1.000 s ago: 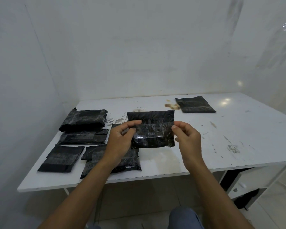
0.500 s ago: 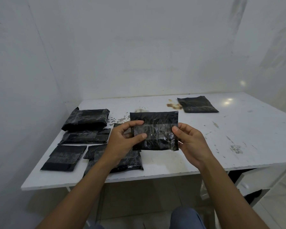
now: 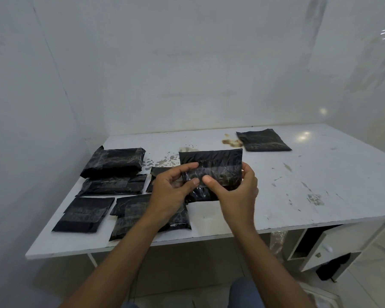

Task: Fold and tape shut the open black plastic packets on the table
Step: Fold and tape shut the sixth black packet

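I hold one black plastic packet (image 3: pixel 216 163) up above the white table (image 3: pixel 320 185), a strip of clear tape across its middle. My left hand (image 3: pixel 171 192) grips its left edge, fingers behind and thumb on the front. My right hand (image 3: pixel 236 194) grips the right edge, its thumb pressing on the tape near the centre. Several other black packets (image 3: pixel 113 163) lie in a group on the table's left side. One more black packet (image 3: pixel 263 141) lies alone at the back right.
White walls close in the table at the back and left. Brown stains (image 3: pixel 231 142) mark the tabletop near the far packet. A white cabinet (image 3: pixel 316 247) with an open door stands under the table's right end, a dark object beside it on the floor.
My right hand slid leftward over the packet's front, bringing its thumb onto the tape near my left thumb. The packet dropped slightly and came closer to me.
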